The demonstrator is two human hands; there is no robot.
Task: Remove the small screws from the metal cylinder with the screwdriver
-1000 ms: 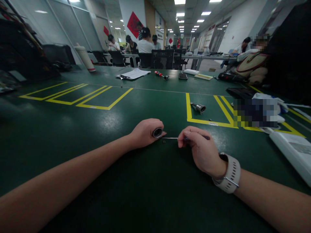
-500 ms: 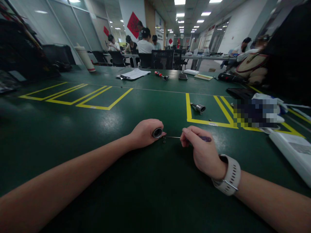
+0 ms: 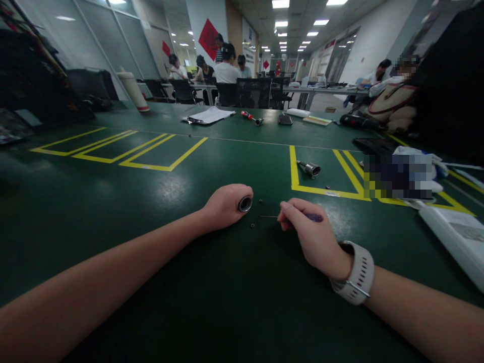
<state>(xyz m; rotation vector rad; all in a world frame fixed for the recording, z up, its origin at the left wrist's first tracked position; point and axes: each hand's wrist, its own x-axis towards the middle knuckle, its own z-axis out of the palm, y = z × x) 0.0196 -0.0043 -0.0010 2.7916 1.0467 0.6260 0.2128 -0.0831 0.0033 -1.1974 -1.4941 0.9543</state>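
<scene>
My left hand [image 3: 227,204] is closed around a round metal fitting [image 3: 245,204], its hollow end facing me; the rest is hidden in the fist. My right hand [image 3: 304,222] grips a thin screwdriver [image 3: 313,218] by its purple handle, the slim shaft pointing left towards my left hand. The shaft's tip is apart from the fitting, low over the table. Two small dark nut-like pieces lie on the green table [image 3: 212,292] between the hands: one small piece [image 3: 260,200] beyond the shaft, another small piece [image 3: 252,225] nearer to me.
A similar metal fitting [image 3: 310,169] and a small piece [image 3: 327,187] lie inside yellow tape [image 3: 293,166] at the right. Farther back are a clipboard with papers [image 3: 209,115], a red-handled screwdriver [image 3: 247,115] and a phone [image 3: 285,119]. A white box [image 3: 454,237] stands at the right edge.
The screwdriver has shifted slightly left and down and its tip now shows clear of my left hand. The small pieces, close together before, now lie apart. My left fingers have drawn in.
</scene>
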